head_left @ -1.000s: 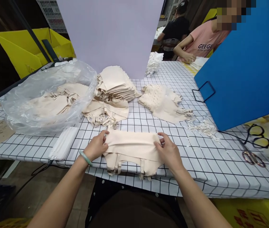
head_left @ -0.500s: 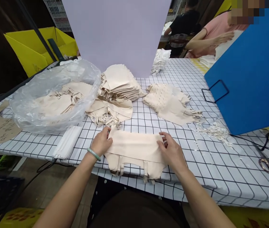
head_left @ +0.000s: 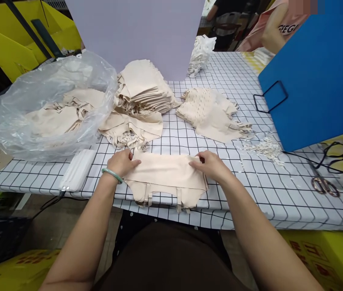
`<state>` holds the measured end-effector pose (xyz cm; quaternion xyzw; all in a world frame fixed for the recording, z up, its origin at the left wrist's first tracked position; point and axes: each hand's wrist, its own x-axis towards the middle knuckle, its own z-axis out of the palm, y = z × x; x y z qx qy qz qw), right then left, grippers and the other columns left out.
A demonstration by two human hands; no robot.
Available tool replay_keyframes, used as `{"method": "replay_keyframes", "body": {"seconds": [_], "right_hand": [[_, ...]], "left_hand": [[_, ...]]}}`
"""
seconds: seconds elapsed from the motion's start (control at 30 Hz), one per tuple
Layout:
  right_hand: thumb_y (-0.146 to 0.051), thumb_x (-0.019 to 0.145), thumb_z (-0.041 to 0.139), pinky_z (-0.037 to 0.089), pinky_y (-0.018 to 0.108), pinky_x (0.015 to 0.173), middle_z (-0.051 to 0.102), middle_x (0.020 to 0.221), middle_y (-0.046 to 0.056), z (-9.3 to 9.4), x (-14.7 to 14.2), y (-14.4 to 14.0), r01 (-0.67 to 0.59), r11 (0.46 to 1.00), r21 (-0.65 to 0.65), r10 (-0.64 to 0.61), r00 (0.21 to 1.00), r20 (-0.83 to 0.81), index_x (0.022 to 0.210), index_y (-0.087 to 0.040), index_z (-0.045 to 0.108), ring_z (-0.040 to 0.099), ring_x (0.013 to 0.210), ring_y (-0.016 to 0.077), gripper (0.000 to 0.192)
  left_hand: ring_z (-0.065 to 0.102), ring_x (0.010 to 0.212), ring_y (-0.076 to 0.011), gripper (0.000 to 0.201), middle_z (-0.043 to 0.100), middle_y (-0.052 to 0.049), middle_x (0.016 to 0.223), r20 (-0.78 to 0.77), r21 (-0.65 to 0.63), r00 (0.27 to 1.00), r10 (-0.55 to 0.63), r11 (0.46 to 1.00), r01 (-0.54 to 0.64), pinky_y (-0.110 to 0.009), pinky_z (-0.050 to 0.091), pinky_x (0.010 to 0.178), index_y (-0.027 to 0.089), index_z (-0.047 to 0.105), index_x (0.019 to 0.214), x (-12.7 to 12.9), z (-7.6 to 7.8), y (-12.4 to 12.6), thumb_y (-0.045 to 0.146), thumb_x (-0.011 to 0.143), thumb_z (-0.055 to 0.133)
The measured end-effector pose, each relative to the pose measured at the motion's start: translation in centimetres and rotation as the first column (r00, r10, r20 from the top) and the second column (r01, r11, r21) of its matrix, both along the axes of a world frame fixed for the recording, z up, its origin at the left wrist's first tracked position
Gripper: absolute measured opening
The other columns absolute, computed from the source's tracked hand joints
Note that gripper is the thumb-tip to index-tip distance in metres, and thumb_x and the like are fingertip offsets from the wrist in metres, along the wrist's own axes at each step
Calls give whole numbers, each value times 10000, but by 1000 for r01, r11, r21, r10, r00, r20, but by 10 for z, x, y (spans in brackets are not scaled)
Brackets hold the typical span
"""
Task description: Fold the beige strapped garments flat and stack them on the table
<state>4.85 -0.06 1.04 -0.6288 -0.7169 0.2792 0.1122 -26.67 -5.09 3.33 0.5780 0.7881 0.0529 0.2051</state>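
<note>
A beige strapped top lies spread near the front edge of the table, its straps and curved side toward me. My left hand, a green bangle at the wrist, pinches its far left corner between thumb and fingers. At the far right corner, my right hand is closed on the fabric in the same way. Just beyond sit a tall stack of beige tops and a looser beige pile with looped straps. Farther right is another heap of beige pieces.
A clear plastic bag of beige pieces stands left, with a white power-bank-like device before it. Right are small scraps, two pairs of scissors and a blue panel. A lilac panel rises behind; another person sits beyond.
My view has tilted downward and turned slightly right, so the table sits higher in the picture. Both hands keep hold of the top's far corners. The other person's arm has shifted.
</note>
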Motion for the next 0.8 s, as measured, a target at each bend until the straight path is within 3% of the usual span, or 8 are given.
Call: {"method": "replay_keyframes", "body": {"seconds": [0.1, 0.17, 0.23, 0.33, 0.47, 0.6, 0.7, 0.8], "right_hand": [[-321, 730, 618, 372, 327, 666, 597, 808, 44, 3, -5, -6, -4, 1000, 31, 5, 999, -46, 672, -218, 527, 512, 776, 204, 149], [-282, 742, 602, 353, 305, 627, 562, 738, 11, 7, -4, -14, 44, 999, 12, -42, 987, -155, 692, -220, 502, 481, 706, 169, 128], [-301, 769, 610, 337, 281, 580, 515, 673, -24, 14, 0, -24, 81, 996, -39, -89, 925, -368, 748, -224, 503, 447, 633, 137, 133], [-362, 766, 694, 396, 271, 589, 543, 708, -31, 37, 13, -41, 78, 997, -19, -71, 731, -679, 857, -229, 566, 495, 651, 129, 206], [-328, 735, 761, 518, 356, 727, 601, 834, -7, 86, 29, -68, 217, 940, 263, 109, 539, -835, 868, -276, 639, 581, 767, 164, 188], [-377, 747, 770, 537, 501, 878, 621, 908, 17, 127, 38, -100, 410, 811, 418, 151, 544, -826, 840, -404, 676, 600, 867, 245, 135], [-363, 755, 773, 539, 482, 909, 621, 910, 16, 130, 51, -127, 444, 791, 420, 130, 549, -826, 833, -428, 699, 610, 903, 251, 126], [-321, 734, 798, 574, 384, 787, 649, 867, 6, 105, 71, -149, 406, 840, 361, 105, 532, -840, 834, -338, 706, 639, 841, 207, 137]], "left_hand": [[529, 654, -184, 312, 510, 9, 615, 98, 69, 993, -69, 996, 62, -281, 344, 592, 217, 421, 581, 4, -4, 1, 274, 708, 701], [509, 618, -158, 266, 476, 30, 593, 284, 128, 958, -53, 992, 17, -268, 362, 584, 209, 430, 589, 8, -3, -3, 208, 688, 677], [535, 613, -143, 197, 513, 39, 622, 562, 147, 827, -25, 987, -69, -257, 412, 587, 193, 491, 672, 10, 5, -12, 219, 682, 687], [638, 730, -168, 317, 653, 8, 775, 833, 161, 549, -64, 978, -130, -292, 524, 671, 167, 592, 915, 11, 34, -32, 266, 668, 765], [680, 886, -201, 356, 724, -44, 919, 834, 379, 482, -269, 914, -146, -338, 573, 796, 145, 681, 993, 18, 95, -61, 231, 680, 827], [680, 812, -177, 140, 717, -29, 879, 740, 605, 475, -477, 780, -161, -297, 581, 723, 173, 703, 865, 32, 142, -90, 197, 756, 788], [625, 631, -132, 118, 678, 3, 772, 738, 597, 447, -506, 798, -84, -229, 525, 532, 218, 694, 891, 38, 149, -114, 248, 802, 766], [605, 610, -114, 100, 658, 6, 745, 774, 503, 434, -461, 864, 21, -195, 502, 502, 229, 697, 913, 38, 128, -131, 294, 844, 729]]}}
